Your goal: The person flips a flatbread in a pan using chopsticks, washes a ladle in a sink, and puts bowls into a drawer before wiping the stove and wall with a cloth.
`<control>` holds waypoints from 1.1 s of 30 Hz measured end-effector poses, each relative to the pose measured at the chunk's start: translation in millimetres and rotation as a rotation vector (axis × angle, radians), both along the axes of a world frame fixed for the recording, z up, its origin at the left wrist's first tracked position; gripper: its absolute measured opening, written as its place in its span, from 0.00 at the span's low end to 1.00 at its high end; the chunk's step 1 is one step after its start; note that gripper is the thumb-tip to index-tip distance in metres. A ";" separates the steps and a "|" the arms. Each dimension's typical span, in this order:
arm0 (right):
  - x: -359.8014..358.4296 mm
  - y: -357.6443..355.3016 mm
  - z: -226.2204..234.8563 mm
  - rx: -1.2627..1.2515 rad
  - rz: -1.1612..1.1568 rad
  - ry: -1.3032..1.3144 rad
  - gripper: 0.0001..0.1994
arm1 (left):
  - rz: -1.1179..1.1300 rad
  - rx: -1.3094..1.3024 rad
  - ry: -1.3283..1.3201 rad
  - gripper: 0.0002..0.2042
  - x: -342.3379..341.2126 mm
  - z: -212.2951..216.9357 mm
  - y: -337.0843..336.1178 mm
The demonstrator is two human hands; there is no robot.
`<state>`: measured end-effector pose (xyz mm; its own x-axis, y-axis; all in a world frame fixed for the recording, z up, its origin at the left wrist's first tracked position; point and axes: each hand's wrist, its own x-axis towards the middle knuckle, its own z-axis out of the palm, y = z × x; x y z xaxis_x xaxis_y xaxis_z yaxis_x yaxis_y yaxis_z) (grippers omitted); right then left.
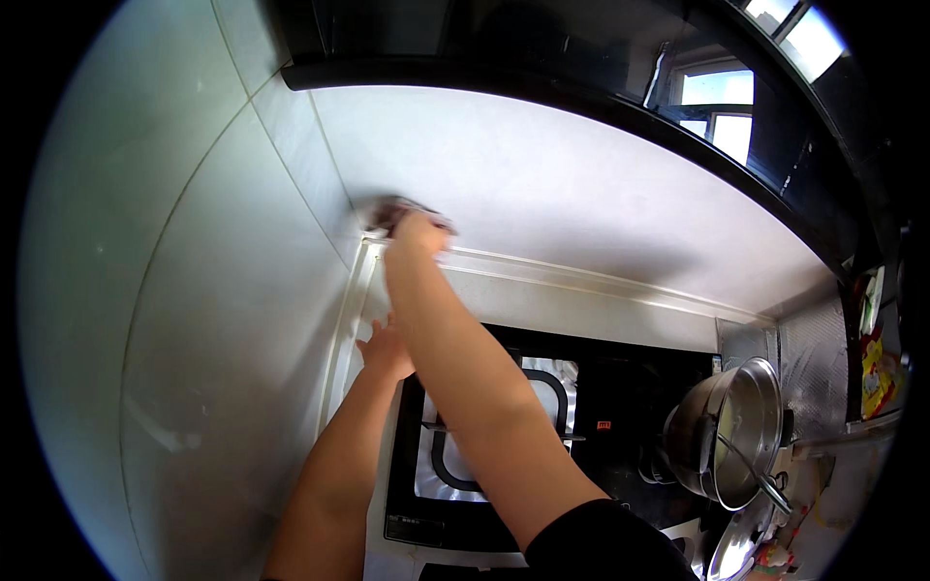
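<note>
My right hand (422, 234) presses a dark brownish-red cloth (391, 210) to the white wall, low down in the left corner just above the counter's back ledge. Motion blurs both the hand and the cloth, but the fingers are closed over it. Nearer to me, my left hand (386, 351) lies on the pale counter left of the stove, fingers spread and holding nothing. My right forearm crosses over the stove and partly covers the left hand.
Below the arms is a black gas stove (630, 387) with a burner grate (450, 460). A steel pot (696, 436) with a ladle (765, 484) in it stands on the right. A dark, glossy range hood (542, 58) overhangs the wall; tiled wall (223, 320) bounds the left.
</note>
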<state>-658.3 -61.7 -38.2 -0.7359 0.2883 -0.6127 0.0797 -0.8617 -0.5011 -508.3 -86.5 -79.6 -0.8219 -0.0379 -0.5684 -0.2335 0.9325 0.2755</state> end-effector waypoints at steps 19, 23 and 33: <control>140.3 -36.2 -33.0 1.459 0.556 1.151 0.30 | 0.142 0.082 0.600 0.16 105.2 -53.9 -25.5; 59.9 30.9 -65.9 1.905 1.299 0.384 0.21 | 0.299 0.316 0.701 0.17 171.1 -49.8 -16.7; 197.4 4.5 -100.2 2.225 1.426 0.999 0.16 | 0.589 0.407 1.086 0.18 222.2 -20.5 -18.5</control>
